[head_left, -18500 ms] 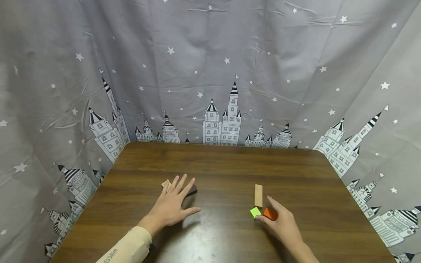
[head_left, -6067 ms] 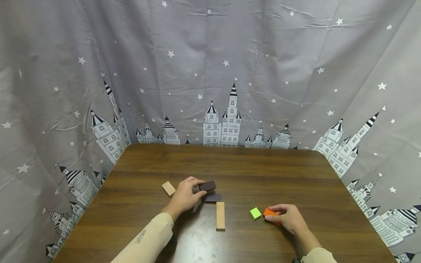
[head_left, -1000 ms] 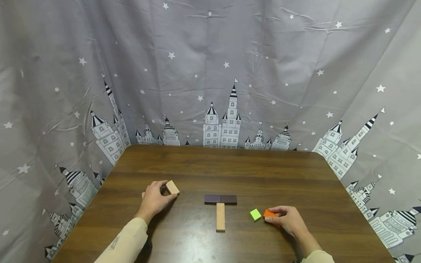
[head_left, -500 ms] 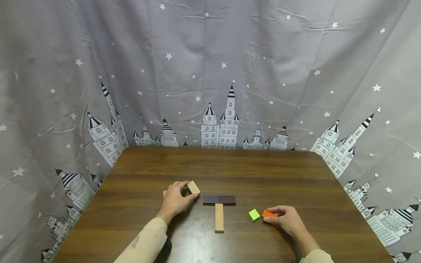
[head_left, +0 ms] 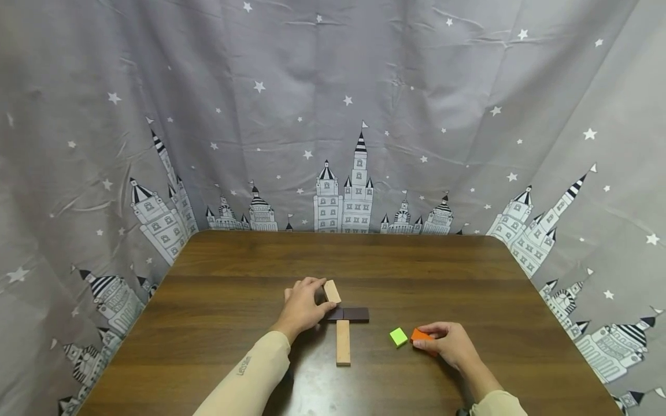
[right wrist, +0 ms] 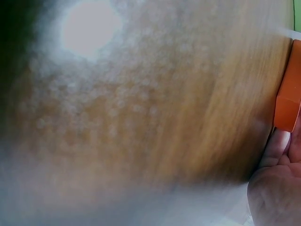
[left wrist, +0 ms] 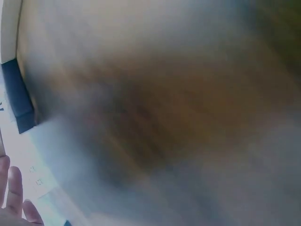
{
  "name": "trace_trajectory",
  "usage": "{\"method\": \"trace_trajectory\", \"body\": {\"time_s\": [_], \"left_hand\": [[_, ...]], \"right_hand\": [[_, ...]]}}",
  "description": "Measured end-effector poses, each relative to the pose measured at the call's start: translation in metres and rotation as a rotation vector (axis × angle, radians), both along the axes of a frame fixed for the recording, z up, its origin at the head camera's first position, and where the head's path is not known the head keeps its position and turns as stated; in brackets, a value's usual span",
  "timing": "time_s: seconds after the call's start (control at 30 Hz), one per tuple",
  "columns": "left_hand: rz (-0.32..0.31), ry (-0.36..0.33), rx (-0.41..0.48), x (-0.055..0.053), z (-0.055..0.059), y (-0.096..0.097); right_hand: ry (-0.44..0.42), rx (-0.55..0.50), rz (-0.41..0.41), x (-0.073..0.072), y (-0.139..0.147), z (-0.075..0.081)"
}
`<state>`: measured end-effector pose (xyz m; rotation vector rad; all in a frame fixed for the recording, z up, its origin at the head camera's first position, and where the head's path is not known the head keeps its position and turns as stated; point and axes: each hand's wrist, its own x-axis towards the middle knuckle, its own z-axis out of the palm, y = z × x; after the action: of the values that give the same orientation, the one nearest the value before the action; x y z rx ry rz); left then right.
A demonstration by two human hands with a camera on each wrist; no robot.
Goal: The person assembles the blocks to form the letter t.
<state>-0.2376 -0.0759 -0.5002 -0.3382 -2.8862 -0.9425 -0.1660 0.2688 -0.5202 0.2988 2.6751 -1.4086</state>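
Note:
My left hand (head_left: 302, 307) pinches a short pale wooden block (head_left: 332, 291) between thumb and fingers, just behind two dark blocks. The right dark block (head_left: 356, 315) lies end to end with the left dark block (head_left: 335, 314), which my thumb partly covers. From their join a longer light wooden block (head_left: 343, 343) runs towards me, forming a T. Over on the right, my right hand (head_left: 452, 345) holds an orange block (head_left: 420, 336) at the table. A lime-green block (head_left: 398, 337) lies just left of it. The right wrist view shows the orange block (right wrist: 288, 89) against the fingers.
The brown wooden table (head_left: 234, 260) reaches back to a grey curtain (head_left: 291, 52) printed with castles and stars. More curtain hangs along both sides. Both wrist views are largely blurred table surface.
My left hand has carried the short pale block rightward, from the left of the table to the dark blocks. The right hand stays at the orange block. The camera view has shifted slightly.

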Motion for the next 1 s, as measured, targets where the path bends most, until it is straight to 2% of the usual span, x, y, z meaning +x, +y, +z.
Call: {"method": "trace_trajectory", "body": {"time_s": [0.2,0.43,0.7,1.0], "left_hand": [[-0.028,0.004,-0.049,-0.009,0.008,0.014],[-0.06,-0.027,-0.075,-0.011,0.014,0.02],[-0.107,-0.068,-0.09,-0.011,0.008,0.021],[-0.12,-0.125,-0.065,-0.011,0.0,0.017]], "right_hand": [[0.004,-0.019,0.0,0.0,0.0,0.002],[-0.01,-0.013,-0.003,0.0,0.0,0.003],[-0.007,-0.018,0.007,0.001,0.0,0.004],[-0.01,-0.01,-0.012,0.0,-0.001,0.001]]}}
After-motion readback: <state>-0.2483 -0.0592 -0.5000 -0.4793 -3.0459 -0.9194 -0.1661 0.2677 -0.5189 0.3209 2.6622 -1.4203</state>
